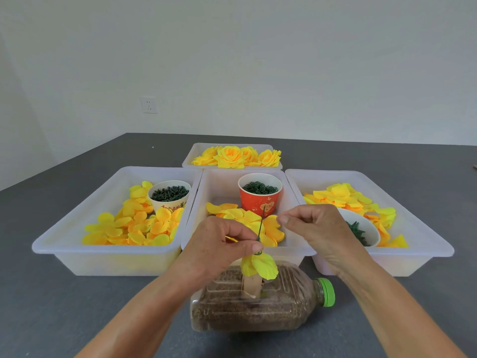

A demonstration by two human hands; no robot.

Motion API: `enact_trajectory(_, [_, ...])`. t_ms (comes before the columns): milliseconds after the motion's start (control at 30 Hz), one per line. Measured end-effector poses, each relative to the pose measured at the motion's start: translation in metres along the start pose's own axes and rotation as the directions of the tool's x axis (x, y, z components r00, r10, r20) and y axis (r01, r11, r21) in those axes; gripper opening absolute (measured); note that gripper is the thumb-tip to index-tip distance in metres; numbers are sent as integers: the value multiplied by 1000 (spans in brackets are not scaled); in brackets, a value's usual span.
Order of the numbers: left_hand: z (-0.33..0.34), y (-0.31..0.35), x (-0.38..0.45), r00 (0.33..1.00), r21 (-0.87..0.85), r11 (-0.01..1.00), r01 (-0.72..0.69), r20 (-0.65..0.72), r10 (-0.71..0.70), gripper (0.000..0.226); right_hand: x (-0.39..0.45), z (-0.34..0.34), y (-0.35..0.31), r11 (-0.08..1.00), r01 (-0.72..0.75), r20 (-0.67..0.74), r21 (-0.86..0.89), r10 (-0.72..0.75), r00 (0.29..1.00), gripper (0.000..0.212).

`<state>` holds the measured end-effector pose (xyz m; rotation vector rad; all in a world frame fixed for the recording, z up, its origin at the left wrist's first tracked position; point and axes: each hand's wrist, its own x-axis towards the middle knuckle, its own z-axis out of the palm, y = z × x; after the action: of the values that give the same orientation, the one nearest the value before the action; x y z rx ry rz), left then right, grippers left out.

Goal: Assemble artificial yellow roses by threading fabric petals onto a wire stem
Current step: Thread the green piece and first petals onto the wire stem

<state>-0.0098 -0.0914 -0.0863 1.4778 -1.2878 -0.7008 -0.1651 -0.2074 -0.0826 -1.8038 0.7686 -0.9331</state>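
Progress: judged part-way through one rose; yellow fabric petals (259, 265) are already sitting on the thin dark green wire stem (260, 224), which is standing upright between the two hands with its upper length bare.
Done: finished yellow fabric roses (236, 156) are lying in the small white plastic tray (189, 157) well beyond both hands.
Left: further petal layers and green fittings appear to be needed; the supply trays are holding plenty.
Left hand (222, 245): fingers are curling in, thumb and forefinger pinching at the wire just above the threaded petals, beside a small green ring (257, 252).
Right hand (313, 224): fingertips are pinching together near the wire's top; whether anything is held cannot be told.
Stand: a clear plastic bottle filled with brown grain, green-capped (260, 303), is lying on its side below the hands, a cardboard tube (251, 285) rising from it under the petals.
Left tray: the translucent white plastic tray (77, 223) left of the left hand is holding loose yellow petals (134, 223) and a white paper cup of dark green pegs (169, 194).
Middle tray: the like tray (206, 187) just behind the hands is holding petals and a red paper cup of green rings (260, 193).
Right tray: the tray (413, 228) right of the right hand is holding petals and a white bowl of green pieces (361, 229), partly hidden.
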Motion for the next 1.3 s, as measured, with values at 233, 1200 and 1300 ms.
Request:
enact_trajectory(233, [0, -2, 2, 1000, -18, 1000, 5, 17, -5, 3, 51, 6, 14, 928, 2, 82, -372, 31, 996, 7])
enact_trajectory(1200, [0, -2, 1, 999, -78, 996, 35, 26, -33, 5, 80, 46, 44, 783, -4, 147, -621, 121, 982, 26])
enact_trajectory(1300, [1, -3, 2, 999, -72, 997, 35, 25, -33, 4, 83, 41, 43, 826, -30, 65, -564, 80, 995, 29])
